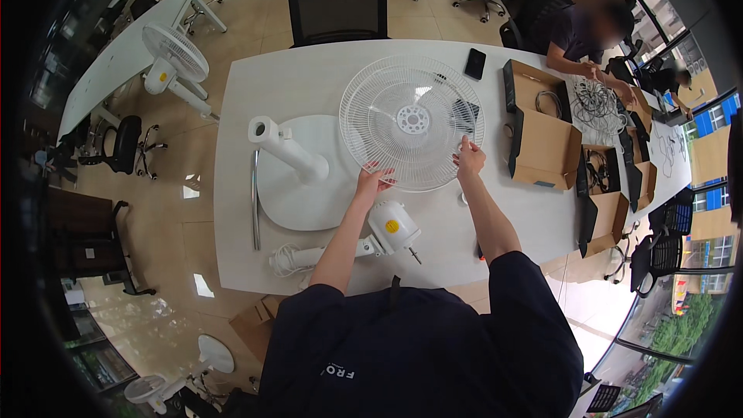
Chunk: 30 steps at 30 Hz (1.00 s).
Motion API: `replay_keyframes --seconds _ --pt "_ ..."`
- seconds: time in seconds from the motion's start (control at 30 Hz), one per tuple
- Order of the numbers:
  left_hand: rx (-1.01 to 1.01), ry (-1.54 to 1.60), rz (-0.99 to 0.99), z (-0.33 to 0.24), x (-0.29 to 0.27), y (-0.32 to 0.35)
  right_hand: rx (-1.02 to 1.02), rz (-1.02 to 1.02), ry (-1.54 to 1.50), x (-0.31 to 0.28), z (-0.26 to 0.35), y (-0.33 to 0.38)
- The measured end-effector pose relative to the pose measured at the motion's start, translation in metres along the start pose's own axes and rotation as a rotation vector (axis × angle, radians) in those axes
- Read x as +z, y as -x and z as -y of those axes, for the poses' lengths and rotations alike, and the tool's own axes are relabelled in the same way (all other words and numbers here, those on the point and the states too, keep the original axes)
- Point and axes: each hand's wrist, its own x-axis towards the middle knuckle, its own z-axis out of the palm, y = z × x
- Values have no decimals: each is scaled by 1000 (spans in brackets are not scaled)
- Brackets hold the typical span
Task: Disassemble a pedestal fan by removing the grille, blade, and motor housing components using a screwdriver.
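A round, white wire fan grille [412, 119] lies over the middle of the table, and both my hands are at its near rim. My left hand [374, 180] grips the near left edge, its fingers partly behind the wires. At the right edge, my right hand [469, 159] pinches the rim with bent fingers. Just below the grille is a white fan motor head [395, 226], on its side with its metal shaft bare. A coiled white cord [288, 261] is at the end of its neck. To the left, a white stand base [298, 205] carries a tilted-looking tube [294, 153].
A metal rod [255, 205] lies left of the base. A black phone [475, 64] lies beyond the grille. Open cardboard boxes [548, 147] and tangled cables [597, 107] cover the right side, where another person [576, 35] handles cables. An office chair [337, 8] stands behind the far edge.
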Motion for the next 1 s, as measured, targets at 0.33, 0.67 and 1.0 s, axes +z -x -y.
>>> replay_keyframes --seconds 0.33,0.67,1.0 --pt "-145 -209 -138 8 -3 -16 -157 -73 9 -2 -79 -49" --pt "-188 -678 -178 -9 -26 12 -63 419 133 48 -18 -1" --pt "454 -1203 -338 83 -76 163 -23 371 195 122 -36 -17"
